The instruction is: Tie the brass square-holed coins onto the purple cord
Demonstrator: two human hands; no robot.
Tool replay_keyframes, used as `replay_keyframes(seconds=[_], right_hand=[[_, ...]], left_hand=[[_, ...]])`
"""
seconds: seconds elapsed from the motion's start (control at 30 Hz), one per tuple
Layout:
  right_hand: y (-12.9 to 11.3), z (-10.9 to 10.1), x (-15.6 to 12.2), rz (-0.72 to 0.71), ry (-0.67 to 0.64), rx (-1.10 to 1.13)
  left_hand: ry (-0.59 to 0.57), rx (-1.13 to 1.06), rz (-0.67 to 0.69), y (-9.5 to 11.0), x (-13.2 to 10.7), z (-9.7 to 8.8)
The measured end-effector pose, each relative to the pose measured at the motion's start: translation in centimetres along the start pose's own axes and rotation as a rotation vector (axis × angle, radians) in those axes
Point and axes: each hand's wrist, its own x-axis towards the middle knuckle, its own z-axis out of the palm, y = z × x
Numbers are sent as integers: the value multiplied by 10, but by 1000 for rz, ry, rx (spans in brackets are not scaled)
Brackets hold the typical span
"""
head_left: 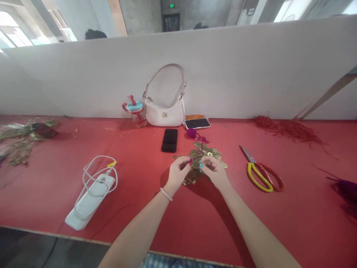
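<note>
A pile of brass-coloured coins (208, 149), some with holes in the middle, lies on the red table under my hands. Purple yarn (203, 139) runs from a small purple ball (191, 133) down over the coins to my fingers. My left hand (178, 172), with a bead bracelet at the wrist, is closed in a pinch on the yarn just above the pile. Close beside it, my right hand (216, 173) also pinches with thumb and forefinger at the yarn. Whether a coin sits between the fingertips is too small to make out.
Scissors (260, 169) lie to the right, beyond them red strands (287, 128). A black phone (169, 140), white handbag (165, 115), lidded cup (138, 117) and second phone (197, 123) are behind. A white power strip (90, 201) with cable is left; dried plants (23, 143) lie far left.
</note>
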Motion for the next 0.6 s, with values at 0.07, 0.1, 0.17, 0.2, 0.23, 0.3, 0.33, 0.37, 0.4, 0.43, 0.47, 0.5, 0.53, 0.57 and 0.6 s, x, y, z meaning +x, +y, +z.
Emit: replay_keyframes(seconds=[0.07, 0.1, 0.17, 0.2, 0.23, 0.3, 0.33, 0.37, 0.4, 0.43, 0.47, 0.5, 0.53, 0.57, 0.6], right_hand=[[-1, 0, 0, 4, -9, 10], [-1, 0, 0, 5, -15, 11], [-3, 0, 0, 4, -28, 7], [-3, 0, 0, 4, -37, 2], [-4, 0, 0, 7, -47, -4], [-4, 0, 0, 18, -69, -19], [-4, 0, -1, 22, -80, -26], [-4, 0, -1, 22, -91, -36], [-4, 0, -1, 18, -101, -46], [-3, 0, -1, 13, -110, -56], [-3, 0, -1, 11, -121, -66], [-3, 0, -1, 11, -131, -75], [-4, 0, -1, 13, -145, -83], [-4, 0, -1, 17, -161, -88], [-5, 1, -2, 23, -182, -95]], left_hand=[[-1, -19, -7, -1, 0, 0], [0, -30, -11, -2, 1, 0], [6, -49, -19, -2, 1, 0], [11, -59, -24, -2, 1, 0], [17, -69, -31, -3, 2, 0], [32, -91, -47, -3, 2, 0], [41, -102, -54, -3, 2, 0], [50, -112, -59, -3, 2, 0], [57, -119, -61, -2, 2, 0], [61, -125, -62, -2, 2, 0], [66, -129, -63, -2, 2, 0], [71, -132, -64, -2, 2, 0], [76, -135, -66, -2, 2, 0], [80, -137, -68, -2, 2, 0], [82, -139, -68, -1, 1, 0]])
